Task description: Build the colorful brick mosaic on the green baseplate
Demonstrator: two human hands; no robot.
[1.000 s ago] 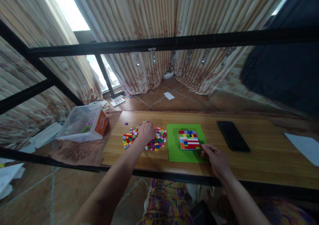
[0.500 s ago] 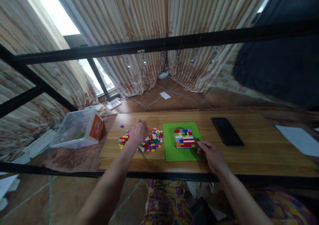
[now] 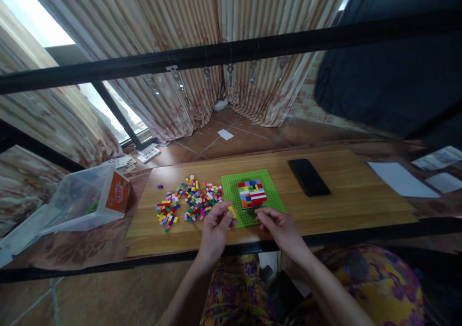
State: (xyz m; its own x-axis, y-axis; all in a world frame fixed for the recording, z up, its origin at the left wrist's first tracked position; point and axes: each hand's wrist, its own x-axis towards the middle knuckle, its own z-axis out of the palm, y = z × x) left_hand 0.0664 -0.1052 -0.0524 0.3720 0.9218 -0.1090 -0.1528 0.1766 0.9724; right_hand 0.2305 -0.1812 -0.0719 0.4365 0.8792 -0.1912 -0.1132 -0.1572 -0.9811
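Observation:
Between the thumb and fingers of my left hand (image 3: 216,225) is a small yellow toy brick (image 3: 232,211), held above the front left part of the green baseplate (image 3: 276,202). My right hand (image 3: 279,226) is over the plate's front right edge, its thumb and fingertips pressed together; whether anything small is between them is hidden. On the plate sits a multicoloured brick block (image 3: 252,194), with red, white, blue, yellow and orange bricks on top. Loose bricks (image 3: 195,201) of many colours are spread to the left of the plate.
A black phone (image 3: 309,177) lies right of the baseplate on the wooden table (image 3: 346,191). A clear plastic box (image 3: 83,196) with an orange label stands at the left. One purple brick (image 3: 160,187) lies apart from the pile. White paper (image 3: 402,179) is at the right.
My left hand has come from the brick pile toward the baseplate and now shows a yellow brick. My right hand has moved from the block's right side to its front. The view has shifted right.

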